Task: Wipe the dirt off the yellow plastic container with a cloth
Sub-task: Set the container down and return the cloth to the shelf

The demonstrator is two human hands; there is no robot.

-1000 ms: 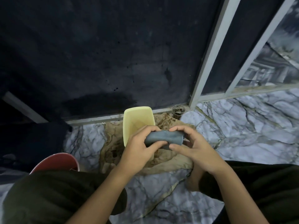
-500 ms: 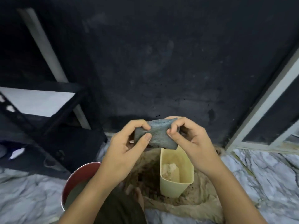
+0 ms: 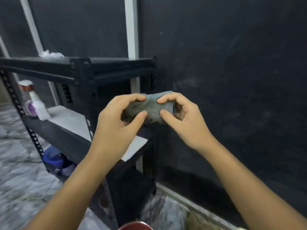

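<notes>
Head view: left hand (image 3: 114, 120) and right hand (image 3: 181, 118) pinch the cloth (image 3: 150, 107) (soiled) between them.

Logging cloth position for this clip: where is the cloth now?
Head view, centre: the cloth is held up between the left hand and right hand, before the dark wall.

Both bare forearms reach up and forward from the bottom corners and converge toward the middle, wrists slightly bent inward. The left hand (image 3: 114, 120) pinches the left end of a folded cloth (image 3: 149, 108) between curled forefinger above and thumb below, its other fingers tucked behind. The right hand (image 3: 184, 120) mirrors that grip on the cloth's right end, thumb tip under, forefinger tip on top, remaining fingers curled behind it.
</notes>
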